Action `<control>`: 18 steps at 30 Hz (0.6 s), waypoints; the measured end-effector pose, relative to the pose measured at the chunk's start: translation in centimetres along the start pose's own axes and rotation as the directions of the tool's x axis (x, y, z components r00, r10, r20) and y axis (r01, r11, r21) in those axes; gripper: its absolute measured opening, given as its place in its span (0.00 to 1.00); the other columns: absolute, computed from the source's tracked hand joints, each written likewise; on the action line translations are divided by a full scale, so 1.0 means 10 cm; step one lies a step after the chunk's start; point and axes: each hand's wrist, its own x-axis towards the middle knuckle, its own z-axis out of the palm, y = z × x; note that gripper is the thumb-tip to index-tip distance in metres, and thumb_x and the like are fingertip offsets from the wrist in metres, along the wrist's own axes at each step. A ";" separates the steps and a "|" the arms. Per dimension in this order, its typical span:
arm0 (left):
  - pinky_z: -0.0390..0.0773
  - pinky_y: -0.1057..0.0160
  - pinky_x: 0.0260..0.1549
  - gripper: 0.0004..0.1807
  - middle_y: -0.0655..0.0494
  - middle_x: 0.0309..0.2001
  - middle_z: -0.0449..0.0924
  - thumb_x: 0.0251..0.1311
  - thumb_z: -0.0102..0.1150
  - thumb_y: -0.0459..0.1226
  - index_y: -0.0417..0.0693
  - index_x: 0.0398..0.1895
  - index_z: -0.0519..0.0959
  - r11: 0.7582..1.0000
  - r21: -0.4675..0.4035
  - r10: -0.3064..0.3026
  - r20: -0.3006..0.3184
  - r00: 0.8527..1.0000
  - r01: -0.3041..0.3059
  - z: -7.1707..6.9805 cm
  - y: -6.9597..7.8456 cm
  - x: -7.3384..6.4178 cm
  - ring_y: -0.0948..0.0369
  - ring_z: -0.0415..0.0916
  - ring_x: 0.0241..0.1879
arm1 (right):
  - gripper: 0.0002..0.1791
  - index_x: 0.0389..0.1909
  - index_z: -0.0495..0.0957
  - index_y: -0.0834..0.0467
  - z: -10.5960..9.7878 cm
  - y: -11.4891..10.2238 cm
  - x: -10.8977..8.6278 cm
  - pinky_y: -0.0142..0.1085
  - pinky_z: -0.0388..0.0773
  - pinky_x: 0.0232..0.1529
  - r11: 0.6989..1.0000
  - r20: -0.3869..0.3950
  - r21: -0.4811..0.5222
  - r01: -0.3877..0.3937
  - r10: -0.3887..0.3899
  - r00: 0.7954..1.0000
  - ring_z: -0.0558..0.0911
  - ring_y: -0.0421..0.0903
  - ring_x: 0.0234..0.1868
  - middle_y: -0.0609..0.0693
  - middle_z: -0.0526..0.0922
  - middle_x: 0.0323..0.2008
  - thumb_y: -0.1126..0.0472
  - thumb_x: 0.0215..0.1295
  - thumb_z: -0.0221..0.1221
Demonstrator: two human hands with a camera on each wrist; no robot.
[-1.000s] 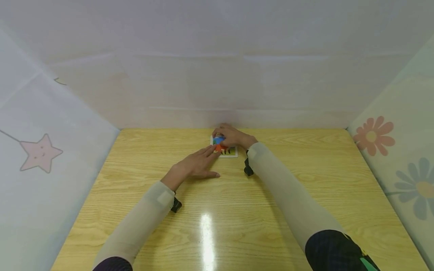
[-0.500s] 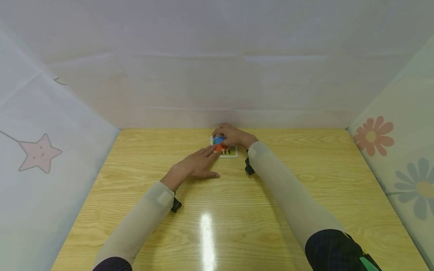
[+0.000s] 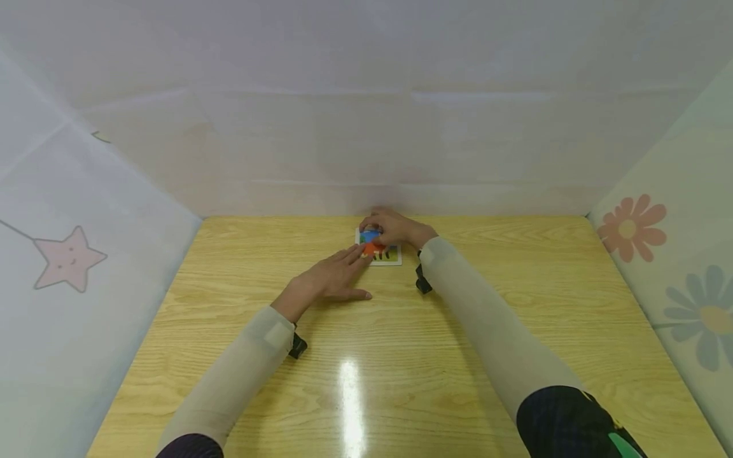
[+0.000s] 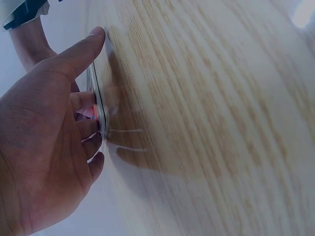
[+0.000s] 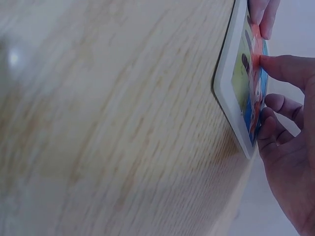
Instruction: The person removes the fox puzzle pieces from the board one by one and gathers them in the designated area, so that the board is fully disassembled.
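A small flat jigsaw puzzle [image 3: 386, 257] lies at the far edge of the table, close to the back wall. It has a white rim and an orange-red animal on blue and green. My left hand [image 3: 336, 277] rests its outstretched fingertips on the near left part, thumb spread over the wood. From the right, my right hand [image 3: 395, 229] reaches over the picture. The right wrist view shows its thumb [image 5: 288, 69] on the orange-red part of the puzzle [image 5: 241, 83] and curled fingers [image 5: 278, 115] near the far side. Both hands cover much of the picture.
The wooden table [image 3: 487, 305] stretches around the puzzle, with a bright reflection in front. A pale cloth wall [image 3: 366, 140] rises right behind it. Side walls carry a pink star [image 3: 70, 259] at left and flowers [image 3: 632, 229] at right.
The right wrist has shifted very slightly to the right, its fingers staying over the puzzle. My left hand and the puzzle have held their places.
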 end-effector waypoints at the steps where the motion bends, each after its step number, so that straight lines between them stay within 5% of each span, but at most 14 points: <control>1: 0.47 0.46 0.83 0.54 0.46 0.87 0.32 0.72 0.50 0.69 0.51 0.88 0.44 1.000 -0.002 0.000 0.000 1.000 0.000 0.00 0.00 0.00 0.51 0.33 0.86 | 0.22 0.66 0.82 0.51 0.00 0.00 0.00 0.42 0.71 0.51 1.000 0.001 0.003 0.000 0.000 1.000 0.70 0.50 0.47 0.55 0.76 0.51 0.63 0.72 0.64; 18: 0.48 0.46 0.82 0.54 0.45 0.87 0.34 0.72 0.51 0.69 0.50 0.88 0.45 1.000 -0.012 0.018 -0.011 1.000 -0.018 0.00 0.02 -0.02 0.49 0.35 0.86 | 0.23 0.61 0.79 0.52 0.02 -0.01 0.04 0.48 0.69 0.61 1.000 0.013 0.003 -0.006 0.006 1.000 0.70 0.53 0.54 0.56 0.77 0.56 0.65 0.64 0.60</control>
